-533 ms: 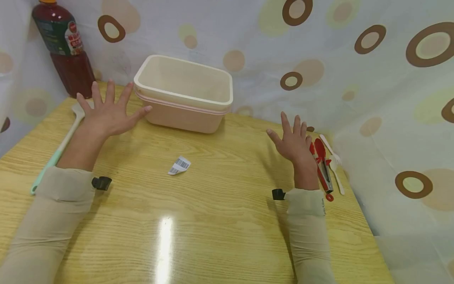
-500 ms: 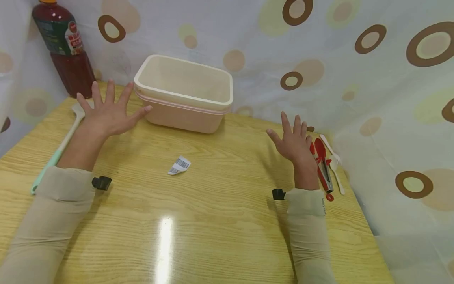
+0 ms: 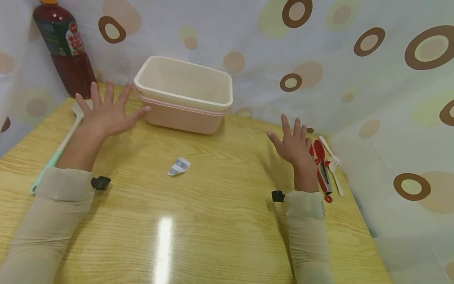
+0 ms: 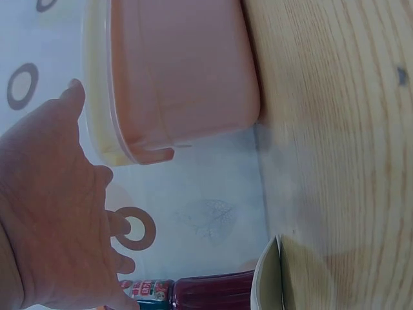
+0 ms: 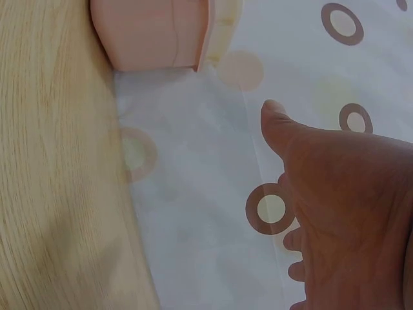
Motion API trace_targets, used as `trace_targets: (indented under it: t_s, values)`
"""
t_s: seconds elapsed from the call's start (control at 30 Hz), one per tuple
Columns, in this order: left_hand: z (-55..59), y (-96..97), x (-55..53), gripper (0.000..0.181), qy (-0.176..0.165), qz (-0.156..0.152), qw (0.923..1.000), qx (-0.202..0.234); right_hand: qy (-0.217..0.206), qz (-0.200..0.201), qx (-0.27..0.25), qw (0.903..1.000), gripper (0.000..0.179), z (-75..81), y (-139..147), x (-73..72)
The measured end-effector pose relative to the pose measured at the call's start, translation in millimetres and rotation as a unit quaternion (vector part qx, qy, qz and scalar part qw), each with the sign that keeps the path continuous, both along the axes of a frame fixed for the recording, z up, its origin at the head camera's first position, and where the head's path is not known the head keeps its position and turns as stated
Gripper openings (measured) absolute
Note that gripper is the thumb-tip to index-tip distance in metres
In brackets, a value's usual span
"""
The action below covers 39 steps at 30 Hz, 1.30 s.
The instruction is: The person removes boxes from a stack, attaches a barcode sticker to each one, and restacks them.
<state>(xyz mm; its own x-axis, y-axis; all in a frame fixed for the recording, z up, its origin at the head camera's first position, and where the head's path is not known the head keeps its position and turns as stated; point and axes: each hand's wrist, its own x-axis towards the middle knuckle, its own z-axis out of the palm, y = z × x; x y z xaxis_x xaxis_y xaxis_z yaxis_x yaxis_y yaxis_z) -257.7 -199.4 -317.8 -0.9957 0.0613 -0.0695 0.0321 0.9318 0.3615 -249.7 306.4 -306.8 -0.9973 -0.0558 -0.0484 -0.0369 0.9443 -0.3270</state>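
Pink container [image 3: 184, 120] sits on the surface [image 3: 220, 221] behind the barcode label [image 3: 179, 166], your left hand [image 3: 107, 117] with fingers splayed to that label's left, your right hand [image 3: 293, 147] with fingers extended to its right, and red tongs [image 3: 321, 179] farther right.

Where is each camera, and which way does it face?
Head: on the head, facing forward and down over the table; both hands and sleeves show.
Left wrist: worn there, facing the box and bottle; left hand shows.
Right wrist: worn there, facing the box and curtain; right hand shows.
Both wrist views share the box.
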Motion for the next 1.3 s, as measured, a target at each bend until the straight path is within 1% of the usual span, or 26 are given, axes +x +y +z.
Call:
trace_targets:
  t_s: [0.13,0.33,0.43,0.47,0.57,0.6,0.67,0.7,0.77,0.8,0.83,0.87,0.93,1.0,1.07,1.17,1.3]
  values:
    - [1.3,-1.4,0.5,0.103,-0.001,0.002,1.0000,0.000,-0.004,0.001,0.002,1.0000,0.085,0.7,-1.0,-1.1]
    - [-0.7,-3.3,2.0,0.103,0.000,0.007,1.0000,0.001,-0.005,-0.001,0.013,0.9999,0.086,1.8,-2.3,-1.9]
    - [-1.5,-3.7,1.9,0.103,0.004,0.006,1.0000,0.003,-0.011,-0.005,0.012,0.9999,0.086,0.0,0.9,-5.5]
    - [-1.8,-3.6,1.8,0.103,0.004,0.005,1.0000,0.004,-0.012,-0.008,0.010,0.9998,0.087,-3.0,3.7,-8.7]
    - [-1.8,-3.4,1.5,0.104,0.006,0.002,1.0000,0.005,-0.002,-0.008,0.009,0.9999,0.089,-20.6,20.6,-26.5]
    - [-1.6,-3.3,1.2,0.103,0.008,0.001,1.0000,0.004,0.016,-0.002,0.005,0.9999,0.089,-32.9,30.4,-36.9]
    - [-0.8,-3.1,0.5,0.103,0.013,0.000,0.9999,0.003,0.026,-0.002,0.007,0.9996,0.091,-40.9,37.7,-45.3]
    - [-0.2,-2.9,0.0,0.103,0.016,0.000,0.9999,0.002,0.028,-0.002,0.007,0.9996,0.091,-42.4,39.3,-47.2]
    - [0.7,-2.3,-1.1,0.103,0.021,-0.003,0.9998,0.002,0.028,-0.005,0.001,0.9996,0.091,-37.2,34.5,-41.8]
    - [0.8,-2.1,-1.7,0.103,0.022,-0.003,0.9997,0.002,0.025,-0.006,-0.002,0.9997,0.091,-32.4,30.2,-36.9]
    - [1.0,-1.7,-2.0,0.103,0.023,-0.004,0.9997,0.003,0.010,-0.012,-0.001,0.9999,0.092,-21.1,21.3,-26.9]
    - [0.9,-1.4,-2.3,0.103,0.022,-0.005,0.9997,0.004,0.006,-0.012,-0.002,0.9999,0.091,-16.7,17.2,-22.3]
    - [0.8,-0.8,-2.5,0.103,0.022,-0.005,0.9997,0.005,0.005,-0.008,-0.002,1.0000,0.090,-9.3,9.5,-12.8]
    - [0.9,-0.3,-2.1,0.104,0.021,-0.004,0.9998,0.005,0.002,-0.006,0.003,1.0000,0.090,-4.4,4.6,-6.7]
    - [-0.5,-1.2,-1.4,0.104,0.021,-0.003,0.9998,0.005,0.001,-0.005,0.010,0.9999,0.089,-4.0,1.8,-4.6]
    - [-1.2,-2.6,-2.0,0.104,0.025,-0.003,0.9996,0.008,0.014,0.000,0.008,0.9999,0.088,-3.8,-0.3,-3.7]
    - [-1.3,-5.7,-5.0,0.104,0.036,0.001,0.9992,0.018,0.047,0.021,-0.025,0.9984,0.086,-4.3,0.1,-8.7]
